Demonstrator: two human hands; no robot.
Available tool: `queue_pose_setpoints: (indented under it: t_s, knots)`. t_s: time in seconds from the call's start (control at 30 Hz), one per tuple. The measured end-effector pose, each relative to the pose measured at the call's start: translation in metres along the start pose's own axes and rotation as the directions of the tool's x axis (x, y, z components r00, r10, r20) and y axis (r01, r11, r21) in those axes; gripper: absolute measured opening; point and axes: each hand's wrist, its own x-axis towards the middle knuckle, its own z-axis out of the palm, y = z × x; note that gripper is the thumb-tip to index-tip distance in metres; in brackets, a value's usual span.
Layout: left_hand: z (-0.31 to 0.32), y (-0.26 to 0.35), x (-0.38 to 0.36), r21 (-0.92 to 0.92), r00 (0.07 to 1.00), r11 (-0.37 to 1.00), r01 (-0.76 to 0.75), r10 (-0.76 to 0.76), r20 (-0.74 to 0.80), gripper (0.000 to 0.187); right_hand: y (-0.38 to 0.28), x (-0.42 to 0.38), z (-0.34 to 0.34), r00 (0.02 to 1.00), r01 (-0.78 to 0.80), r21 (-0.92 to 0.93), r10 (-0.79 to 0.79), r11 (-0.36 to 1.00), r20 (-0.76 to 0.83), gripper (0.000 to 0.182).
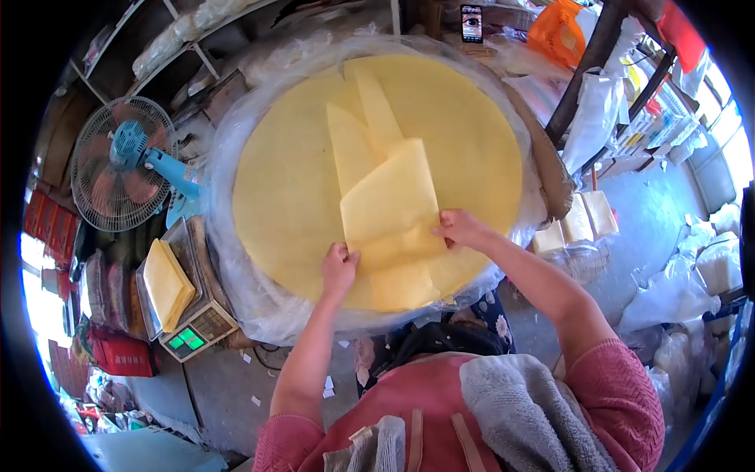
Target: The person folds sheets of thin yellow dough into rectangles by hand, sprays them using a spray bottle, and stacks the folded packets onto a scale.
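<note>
A wide round stack of thin yellow sheets (480, 165) lies in front of me on clear plastic wrap. Over its middle, a yellow sheet (391, 189) is folded into a long layered strip, with narrower flaps stretching towards the far edge. My left hand (340, 267) is closed at the strip's left edge, thumb against the fold. At the right edge, my right hand (462, 228) pinches the same fold between thumb and fingers. The strip's near end (403, 287) hangs down close to the stack's front rim.
On the left, a digital scale (197, 322) carries folded yellow sheets (167, 285). Behind it stands a blue fan (130, 149). More folded yellow packs (578, 219) sit to the right, beyond a brown cardboard edge (543, 149). A phone (471, 23) is propped at the back.
</note>
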Motion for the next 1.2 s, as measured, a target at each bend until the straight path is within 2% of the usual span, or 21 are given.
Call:
queue_pose_setpoints:
  t_s: [0.03, 0.13, 0.23, 0.33, 0.43, 0.53, 0.63, 0.73, 0.87, 0.93, 1.03, 1.13, 1.2]
  knots:
    - [0.002, -0.001, -0.002, 0.005, 1.0, 1.0, 0.01, -0.01, 0.0, 0.026, 0.002, -0.002, 0.002, 0.998, -0.054, 0.047, 0.053, 0.997, 0.026, 0.02]
    - [0.004, 0.001, -0.005, 0.013, 0.999, 0.999, 0.044, -0.044, -0.017, 0.028, 0.01, 0.001, 0.007, 0.996, -0.044, 0.013, 0.045, 0.999, -0.082, 0.02]
    - [0.005, 0.0, -0.005, 0.044, 0.999, 0.999, 0.012, -0.01, -0.042, 0.028, 0.004, 0.001, 0.018, 0.932, 0.123, -0.048, -0.132, 0.991, -0.337, 0.024]
    - [0.005, 0.002, -0.007, 0.019, 1.0, 1.0, 0.004, -0.004, -0.031, 0.028, 0.005, 0.021, 0.026, 0.864, 0.192, -0.235, -0.278, 0.953, -0.419, 0.034]
    - [0.004, 0.01, -0.01, 0.001, 0.998, 0.999, 0.054, -0.054, -0.022, 0.027, -0.017, 0.027, 0.028, 0.83, 0.064, -0.298, -0.216, 0.953, -0.513, 0.045]
    - [0.002, 0.008, -0.011, -0.032, 0.997, 0.996, 0.08, -0.08, -0.006, 0.027, -0.014, 0.052, 0.031, 0.824, 0.163, -0.111, -0.198, 0.98, -0.531, 0.045]
    - [0.004, 0.006, -0.01, -0.036, 0.999, 0.999, 0.027, -0.028, -0.03, 0.027, -0.007, 0.075, 0.039, 0.699, 0.097, -0.253, -0.247, 0.963, -0.671, 0.039]
    - [0.006, -0.003, -0.002, -0.027, 0.999, 1.0, -0.006, 0.005, -0.036, 0.029, -0.008, 0.082, 0.033, 0.778, -0.021, -0.258, -0.146, 0.966, -0.611, 0.039]
    - [0.006, 0.002, -0.005, -0.04, 0.996, 0.999, 0.036, -0.039, -0.077, 0.033, 0.006, 0.102, 0.029, 0.746, -0.085, -0.305, -0.143, 0.948, -0.651, 0.038]
    - [0.009, 0.008, -0.01, -0.002, 0.992, 0.999, -0.037, 0.036, -0.124, 0.036, 0.008, 0.106, 0.027, 0.751, -0.082, -0.357, -0.177, 0.931, -0.636, 0.038]
    - [0.012, 0.007, -0.011, 0.067, 0.986, 0.997, -0.047, 0.057, -0.155, 0.04, 0.0, 0.097, 0.021, 0.813, -0.12, -0.298, -0.078, 0.947, -0.577, 0.037]
    - [0.012, 0.007, -0.008, 0.041, 0.99, 0.999, -0.002, 0.007, -0.139, 0.041, 0.026, 0.091, 0.016, 0.854, 0.107, -0.363, -0.273, 0.926, -0.444, 0.042]
    - [0.011, 0.008, -0.004, 0.006, 0.991, 1.0, 0.009, -0.008, -0.131, 0.041, 0.003, 0.035, 0.02, 0.849, 0.18, -0.383, -0.34, 0.906, -0.406, 0.049]
